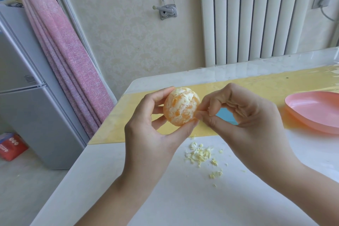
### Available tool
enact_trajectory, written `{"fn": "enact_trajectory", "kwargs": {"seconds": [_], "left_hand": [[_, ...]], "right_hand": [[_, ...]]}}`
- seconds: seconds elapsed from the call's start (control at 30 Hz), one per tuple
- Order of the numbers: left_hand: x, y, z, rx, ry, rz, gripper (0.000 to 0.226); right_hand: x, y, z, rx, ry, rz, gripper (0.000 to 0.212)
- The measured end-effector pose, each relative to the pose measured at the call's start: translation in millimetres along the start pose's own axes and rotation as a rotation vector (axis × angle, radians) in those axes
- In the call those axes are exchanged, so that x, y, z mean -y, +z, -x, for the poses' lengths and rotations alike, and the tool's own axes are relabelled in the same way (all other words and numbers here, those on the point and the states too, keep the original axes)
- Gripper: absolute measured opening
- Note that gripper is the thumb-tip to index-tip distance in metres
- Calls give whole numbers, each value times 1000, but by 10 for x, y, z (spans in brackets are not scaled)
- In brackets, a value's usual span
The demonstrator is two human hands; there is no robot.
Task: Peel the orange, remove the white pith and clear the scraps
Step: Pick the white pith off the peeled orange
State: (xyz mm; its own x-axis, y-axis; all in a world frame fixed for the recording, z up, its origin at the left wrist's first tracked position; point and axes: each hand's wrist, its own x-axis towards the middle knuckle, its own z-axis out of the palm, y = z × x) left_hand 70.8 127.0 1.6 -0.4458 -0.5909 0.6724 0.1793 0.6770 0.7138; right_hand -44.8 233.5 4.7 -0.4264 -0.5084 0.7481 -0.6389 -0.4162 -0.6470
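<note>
A peeled orange (180,106), still patched with white pith, is held up above the table. My left hand (150,130) grips it from the left and below, fingers curled round it. My right hand (244,115) is right beside the fruit, with thumb and forefinger pinching a small strip of pith at its right side. A heap of pale yellow pith scraps (200,154) lies on the white table (165,198) under my hands, with smaller bits (216,174) a little nearer me.
A pink plastic dish (311,110) sits on the yellow mat (256,82) at the right. A blue object (226,115) shows behind my right hand. A grey fridge (27,97) and pink curtain (69,57) stand left of the table, and a white radiator (253,14) is behind it.
</note>
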Motion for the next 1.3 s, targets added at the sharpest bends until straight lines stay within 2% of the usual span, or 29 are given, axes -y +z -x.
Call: {"fn": "enact_trajectory", "kwargs": {"seconds": [0.23,0.53,0.73,1.2,1.3], "left_hand": [[-2,17,4,-43,4,15,59],[18,19,2,-59,26,-28,59],[15,24,-1,-68,25,-29,59],[48,35,13,-70,26,-73,58],[49,37,15,-45,25,-92,56]], "right_hand": [[31,37,36,-116,-39,51,22],[-6,34,34,-66,42,-38,28],[15,43,24,-95,42,-30,22],[1,32,32,-42,91,-19,27],[0,53,35,-11,75,28,18]]}}
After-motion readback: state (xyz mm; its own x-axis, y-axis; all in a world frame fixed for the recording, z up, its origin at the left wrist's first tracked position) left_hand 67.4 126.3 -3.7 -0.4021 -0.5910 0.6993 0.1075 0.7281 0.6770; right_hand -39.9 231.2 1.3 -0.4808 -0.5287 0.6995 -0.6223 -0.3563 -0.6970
